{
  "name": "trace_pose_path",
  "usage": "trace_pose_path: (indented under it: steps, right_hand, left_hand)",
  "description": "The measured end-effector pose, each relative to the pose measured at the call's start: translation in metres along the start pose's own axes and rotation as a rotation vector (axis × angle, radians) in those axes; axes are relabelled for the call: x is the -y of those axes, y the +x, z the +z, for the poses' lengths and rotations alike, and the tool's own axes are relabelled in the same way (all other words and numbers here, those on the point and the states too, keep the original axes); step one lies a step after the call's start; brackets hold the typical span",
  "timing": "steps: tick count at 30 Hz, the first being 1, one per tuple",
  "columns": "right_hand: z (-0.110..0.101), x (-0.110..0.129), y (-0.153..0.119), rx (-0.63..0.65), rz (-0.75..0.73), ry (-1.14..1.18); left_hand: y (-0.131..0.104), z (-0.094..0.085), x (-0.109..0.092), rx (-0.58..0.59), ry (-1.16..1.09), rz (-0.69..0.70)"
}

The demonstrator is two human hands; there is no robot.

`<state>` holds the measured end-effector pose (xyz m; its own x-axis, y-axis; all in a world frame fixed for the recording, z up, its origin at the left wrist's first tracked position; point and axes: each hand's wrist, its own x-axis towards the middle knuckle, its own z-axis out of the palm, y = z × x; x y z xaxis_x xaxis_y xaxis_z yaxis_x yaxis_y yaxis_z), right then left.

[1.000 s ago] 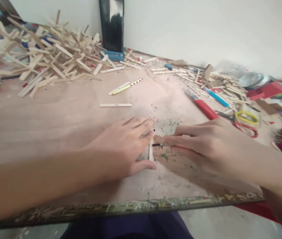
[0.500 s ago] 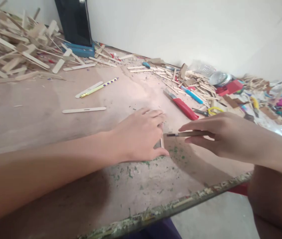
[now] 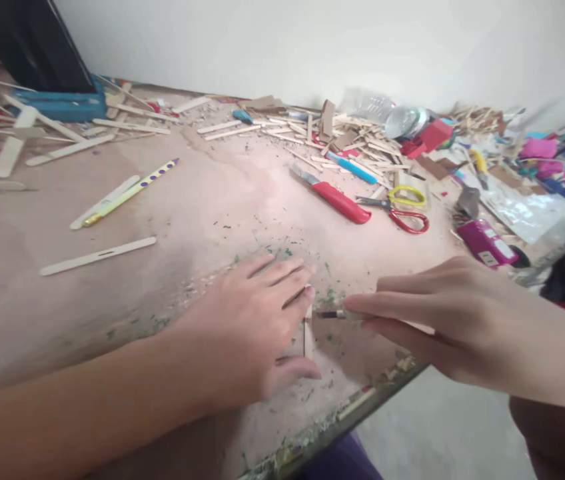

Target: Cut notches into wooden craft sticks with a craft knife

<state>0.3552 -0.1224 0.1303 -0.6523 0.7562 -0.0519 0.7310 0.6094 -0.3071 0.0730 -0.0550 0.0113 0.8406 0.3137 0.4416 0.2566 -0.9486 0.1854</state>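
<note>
My left hand (image 3: 257, 320) lies on the table with its fingers stretched out. It covers most of a pale wooden craft stick (image 3: 308, 339), whose edge shows between thumb and fingers. Just to the right, my right hand (image 3: 442, 317) pinches a slim light-handled tool (image 3: 333, 314) with a dark, narrow tip. The tip points left at the stick, a small gap seeming to part them; whether it is a brush or a blade I cannot tell. Green specks (image 3: 332, 295) are scattered around both hands.
A red-handled knife (image 3: 340, 200), scissors (image 3: 402, 212) and a blue cutter (image 3: 352, 167) lie beyond my hands. A spotted pencil (image 3: 132, 192) and loose sticks (image 3: 98, 256) lie left. Heaped sticks, a plastic bottle (image 3: 405, 121) and a purple object (image 3: 487, 243) line the back and right.
The view has swung right and closer, so the scene shifts left and my hands appear lower. The tool still points at the stick beside my left hand.
</note>
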Motion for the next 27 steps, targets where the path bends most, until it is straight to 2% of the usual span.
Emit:
trace_pose_path:
  steps: [10,15,23,27]
  right_hand:
    - [0.029,0.006,-0.006,0.009,-0.055,-0.009]
    - [0.03,0.006,-0.003,0.014,-0.062,0.01]
    - [0.027,0.006,-0.004,0.029,-0.033,-0.003]
    - [0.023,0.005,-0.001,0.043,-0.068,-0.018]
  left_hand:
    - [-0.01,-0.015,-0.003,0.019,-0.007,-0.019]
    - [-0.018,-0.01,-0.004,-0.006,-0.018,-0.043]
    - [-0.014,-0.011,0.001,0.0,-0.049,-0.039]
    - [-0.015,-0.006,0.0,-0.035,-0.034,-0.057]
